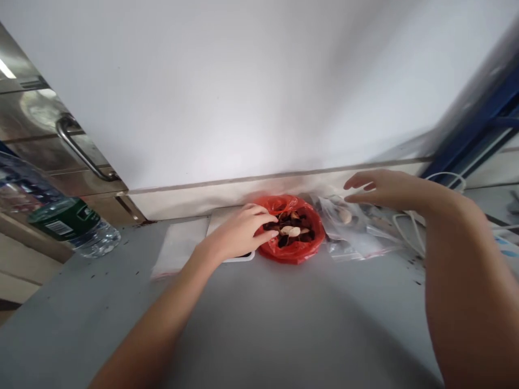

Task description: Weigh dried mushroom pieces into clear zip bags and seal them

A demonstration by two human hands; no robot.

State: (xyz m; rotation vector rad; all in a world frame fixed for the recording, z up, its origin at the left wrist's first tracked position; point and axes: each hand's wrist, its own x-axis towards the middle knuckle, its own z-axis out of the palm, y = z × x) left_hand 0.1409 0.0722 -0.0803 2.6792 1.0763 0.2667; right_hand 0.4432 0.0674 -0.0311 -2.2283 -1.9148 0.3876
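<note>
A red plastic bag (294, 254) stands open on the grey table, with dark dried pieces and a few pale ones (291, 231) inside. At its left rim is my left hand (239, 231), fingers apart, the tips over the opening and nothing visibly held. My right hand (375, 188) hovers above clear plastic bags (352, 232) to the right of the red bag, its fingers apart and empty. One of those clear bags holds a pale round piece (345, 216). Partly hidden under my left hand and wrist lies a flat, white-edged object (243, 258).
Flat clear bags (178, 248) lie left of centre on the grey table (267, 324). A large water bottle with a green label (67, 224) stands at the left. White cable (409, 229) loops at the right, near a blue frame (478, 135). A white wall rises behind.
</note>
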